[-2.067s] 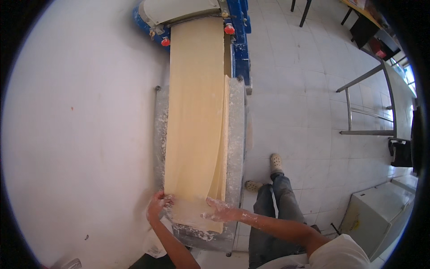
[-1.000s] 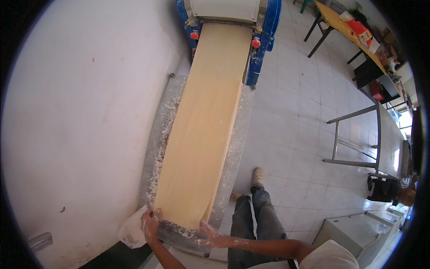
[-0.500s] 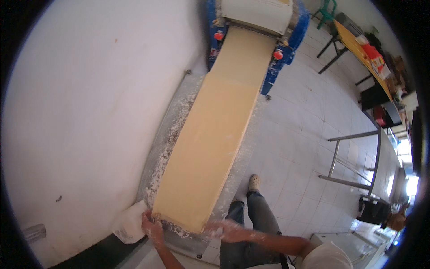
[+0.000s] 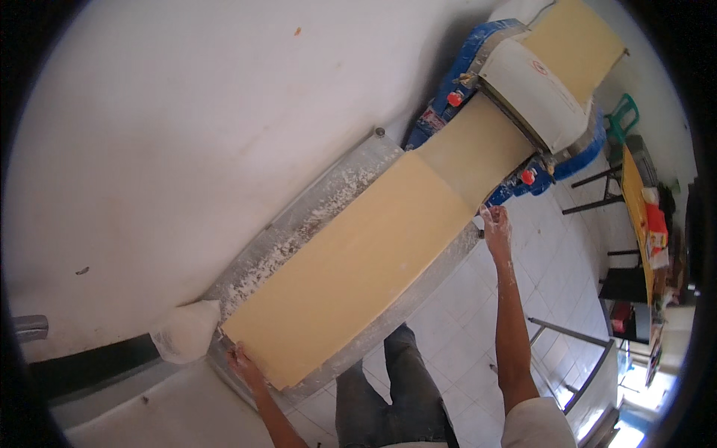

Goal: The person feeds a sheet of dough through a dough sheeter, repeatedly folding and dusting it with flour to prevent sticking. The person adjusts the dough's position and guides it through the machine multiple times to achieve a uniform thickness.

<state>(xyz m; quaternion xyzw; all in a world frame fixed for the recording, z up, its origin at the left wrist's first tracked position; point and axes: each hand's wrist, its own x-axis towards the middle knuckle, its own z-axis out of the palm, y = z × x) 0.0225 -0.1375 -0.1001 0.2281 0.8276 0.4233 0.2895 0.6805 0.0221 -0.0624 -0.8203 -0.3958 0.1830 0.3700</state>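
Observation:
A long, pale yellow dough sheet lies along a floured metal table and runs up into a blue and white dough sheeter. Where it meets the machine, the sheet overlaps in a visible step. My left hand rests at the sheet's near left end, its floury fingers apart against the edge. Farther up, my right hand is closed at the sheet's right edge beside the machine, seemingly pinching that edge. More dough shows on the machine's far side.
A white plastic bag sits at the table's near left corner, against the white wall. Red knobs flank the sheeter's mouth. On the right stand a yellow-topped table, a green chair and a metal-framed table.
My right hand has moved from the sheet's near end up to its right edge by the sheeter. The left hand stays at the near end. My view has turned, bringing dough behind the machine into sight.

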